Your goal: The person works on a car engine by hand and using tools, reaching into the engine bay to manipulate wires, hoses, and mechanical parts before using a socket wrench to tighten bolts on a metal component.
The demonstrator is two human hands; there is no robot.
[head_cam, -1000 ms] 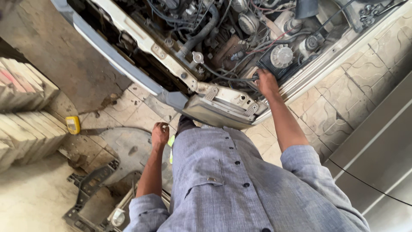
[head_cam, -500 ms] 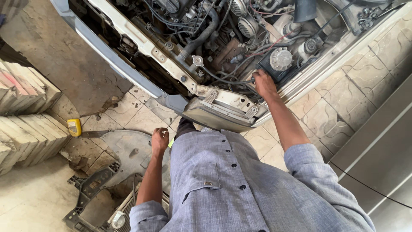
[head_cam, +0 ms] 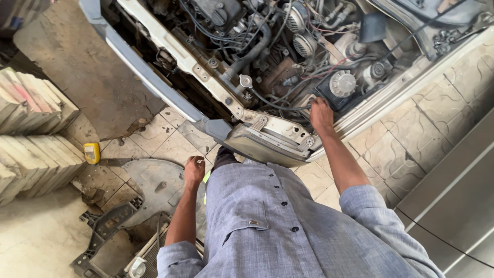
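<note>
- The right hand [head_cam: 321, 114] now rests at the front corner of the open engine bay, fingers curled down over a thin black cable [head_cam: 280, 107] beside the square black box with a round grey cap [head_cam: 340, 87]; whether it actually pinches the cable I cannot tell.
- Compared with a second ago this hand has barely shifted: it sits at the same spot by the box, so the work at that corner appears to be continuing rather than finished.
- The left hand [head_cam: 194, 171] hangs low by the person's hip, loosely curled and seemingly empty, a little farther from the car's grey headlamp housing [head_cam: 267, 146] than before.
- Under that hand, on the tiled floor [head_cam: 406, 139], lies a flat grey plastic panel [head_cam: 149, 180]; a small yellow container [head_cam: 91, 153] stands beside stacked paving blocks [head_cam: 31, 139] near the floor's left edge.
- The view has tilted slightly; nothing on the floor has moved.
</note>
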